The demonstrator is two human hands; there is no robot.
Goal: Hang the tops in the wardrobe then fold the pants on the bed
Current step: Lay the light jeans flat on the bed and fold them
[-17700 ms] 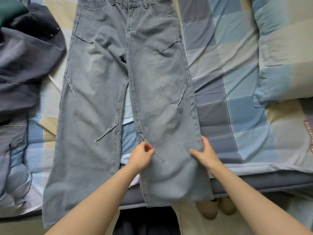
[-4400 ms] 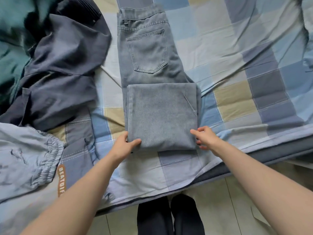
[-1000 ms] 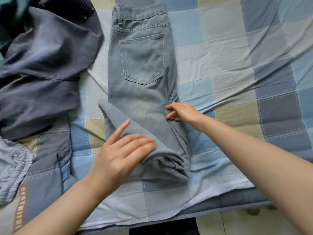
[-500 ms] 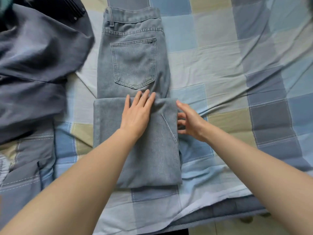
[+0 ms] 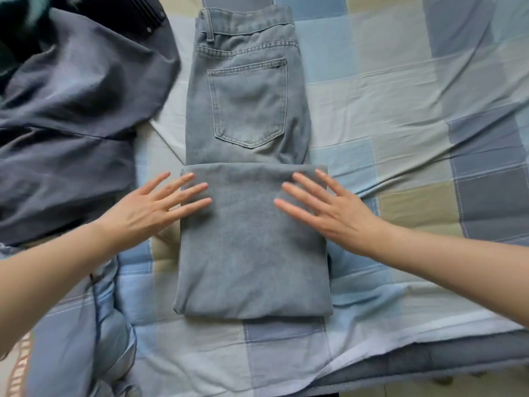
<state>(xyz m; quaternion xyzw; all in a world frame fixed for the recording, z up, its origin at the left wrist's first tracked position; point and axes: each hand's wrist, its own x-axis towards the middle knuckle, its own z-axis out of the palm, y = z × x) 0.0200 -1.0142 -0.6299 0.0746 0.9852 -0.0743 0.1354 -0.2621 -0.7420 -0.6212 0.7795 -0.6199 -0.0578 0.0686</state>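
Note:
Light blue jeans (image 5: 252,242) lie on the bed, folded lengthwise with the back pocket up and the waistband at the far end. The leg section is folded back over itself into a flat rectangle below the pocket. My left hand (image 5: 154,206) lies flat with spread fingers, its fingertips on the left edge of the folded part. My right hand (image 5: 329,207) lies flat on the right side of the same fold, fingers straight and spread.
Dark grey pants (image 5: 71,124) lie crumpled at the left, with a black garment (image 5: 25,27) at the top left corner. The checked blue, grey and beige bedsheet (image 5: 415,110) covers the bed. The bed's near edge (image 5: 400,365) runs along the bottom right.
Both hands have slid apart to the two sides of the folded leg section and now lie flat with fingers spread. The fold looks smoother.

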